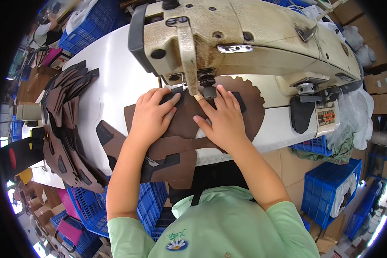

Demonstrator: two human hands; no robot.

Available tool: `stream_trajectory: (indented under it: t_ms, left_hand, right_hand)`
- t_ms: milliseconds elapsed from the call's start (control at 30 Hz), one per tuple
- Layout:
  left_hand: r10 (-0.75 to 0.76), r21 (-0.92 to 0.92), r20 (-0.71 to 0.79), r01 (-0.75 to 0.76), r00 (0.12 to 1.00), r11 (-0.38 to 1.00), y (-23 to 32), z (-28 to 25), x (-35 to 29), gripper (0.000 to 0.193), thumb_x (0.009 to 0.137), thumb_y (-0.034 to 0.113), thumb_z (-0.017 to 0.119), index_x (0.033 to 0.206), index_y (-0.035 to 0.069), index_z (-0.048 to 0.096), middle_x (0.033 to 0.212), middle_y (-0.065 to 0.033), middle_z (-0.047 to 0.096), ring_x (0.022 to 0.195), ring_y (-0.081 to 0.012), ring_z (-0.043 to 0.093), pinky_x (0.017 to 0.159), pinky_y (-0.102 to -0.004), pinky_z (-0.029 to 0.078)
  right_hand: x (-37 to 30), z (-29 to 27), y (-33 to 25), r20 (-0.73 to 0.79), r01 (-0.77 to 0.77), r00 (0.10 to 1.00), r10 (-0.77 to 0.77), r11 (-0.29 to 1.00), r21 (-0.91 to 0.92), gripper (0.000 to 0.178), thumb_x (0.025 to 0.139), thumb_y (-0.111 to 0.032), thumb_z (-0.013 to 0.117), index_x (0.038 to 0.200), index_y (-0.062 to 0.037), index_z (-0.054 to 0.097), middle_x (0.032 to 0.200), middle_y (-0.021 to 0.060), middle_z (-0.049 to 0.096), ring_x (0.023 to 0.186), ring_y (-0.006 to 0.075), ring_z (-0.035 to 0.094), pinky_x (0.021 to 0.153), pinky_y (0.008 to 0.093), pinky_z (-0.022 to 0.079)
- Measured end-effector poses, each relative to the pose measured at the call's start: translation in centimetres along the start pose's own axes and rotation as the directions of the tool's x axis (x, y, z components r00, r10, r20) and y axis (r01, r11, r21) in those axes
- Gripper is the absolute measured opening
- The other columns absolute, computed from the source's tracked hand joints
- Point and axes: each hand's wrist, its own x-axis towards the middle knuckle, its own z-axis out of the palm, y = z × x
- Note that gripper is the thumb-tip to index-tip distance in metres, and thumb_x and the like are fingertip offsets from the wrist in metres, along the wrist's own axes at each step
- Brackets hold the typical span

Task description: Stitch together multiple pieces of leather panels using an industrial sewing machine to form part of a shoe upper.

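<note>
Both hands lie flat on a brown cut piece (180, 129) of what looks like leather or synthetic material, spread on the white table (116, 86) under the head of an old cream sewing machine (245, 34). The left hand (152, 116) presses down on the piece's left part, fingers stretched toward the needle area, its fingertips on a dark patch (172, 98) sewn or laid on the brown. The right hand (223, 120) does the same just right of the presser foot (208, 91), with a bandage or tape on the forefinger nearest the foot. Neither hand pinches or closes on anything; the palms are open and simply hold the material down. The piece runs with its long axis roughly from the person's lap up and away under the machine, so its far end with the scalloped edge (245, 86) lies beyond the fingertips and its near end hangs over the table's front edge between the forearms. The needle sits between the two hands, slightly closer to the right forefinger, I'd judge. Off to the left a fanned stack of brown pieces (69, 129) of the same kind lies on the table, well apart from the hands. Blue crates (327, 189) stand on the floor around
</note>
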Motion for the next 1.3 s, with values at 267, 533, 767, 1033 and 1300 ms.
stream_trajectory:
  t_ms: [267,533,767,1033,1300]
  left_hand:
    - [0.025,0.011,-0.005,-0.025,1.000,1.000,-0.1,0.0,0.2,0.037,0.086,0.016,0.067,0.123,0.017,0.070,0.119,-0.0110,0.060,0.117,-0.0324,0.053,0.100,-0.0452,0.041]
    - [0.047,0.022,-0.013,-0.047,0.999,0.999,-0.1,-0.2,0.3,0.037,0.085,0.016,0.067,0.121,0.014,0.070,0.119,-0.0106,0.061,0.116,-0.0313,0.055,0.100,-0.0452,0.041]
    - [0.112,0.040,0.208,-0.123,0.972,0.992,0.4,-2.8,-0.2,0.059,0.070,0.009,0.066,0.129,0.003,0.061,0.139,-0.0184,0.054,0.127,-0.0350,0.051,0.106,-0.0459,0.043]
    - [0.109,0.278,0.236,-0.175,0.966,0.944,1.2,-0.5,-1.2,0.061,0.072,0.006,0.064,0.132,0.001,0.057,0.143,-0.0230,0.049,0.132,-0.0376,0.048,0.102,-0.0420,0.048]
    - [0.035,0.057,0.184,-0.046,0.982,0.997,1.7,-1.1,-0.8,0.057,0.072,-0.003,0.061,0.129,0.002,0.060,0.134,-0.0209,0.054,0.130,-0.0375,0.049,0.102,-0.0421,0.048]
  right_hand:
    - [0.0,0.1,0.1,-0.025,0.002,1.000,-0.002,1.000,-0.006,0.046,0.087,-0.038,0.067,0.124,-0.0103,0.064,0.140,0.0212,0.052,0.134,0.0400,0.044,0.114,0.0511,0.030]
    - [0.1,-0.1,0.0,-0.015,0.000,1.000,0.000,1.000,0.004,0.046,0.088,-0.038,0.067,0.125,-0.0109,0.064,0.140,0.0212,0.051,0.134,0.0396,0.043,0.114,0.0510,0.030]
    - [0.0,-0.1,0.1,-0.010,0.003,1.000,-0.003,1.000,-0.003,0.046,0.088,-0.037,0.067,0.126,-0.0115,0.063,0.139,0.0210,0.052,0.134,0.0396,0.043,0.114,0.0511,0.030]
    - [0.2,0.0,0.3,-0.033,0.010,0.999,-0.010,1.000,0.005,0.047,0.087,-0.037,0.068,0.126,-0.0110,0.063,0.139,0.0206,0.052,0.134,0.0394,0.043,0.114,0.0502,0.031]
    - [0.5,-0.1,1.3,-0.047,0.024,0.999,-0.024,1.000,0.009,0.049,0.086,-0.039,0.068,0.125,-0.0096,0.063,0.139,0.0189,0.053,0.134,0.0378,0.044,0.113,0.0489,0.032]
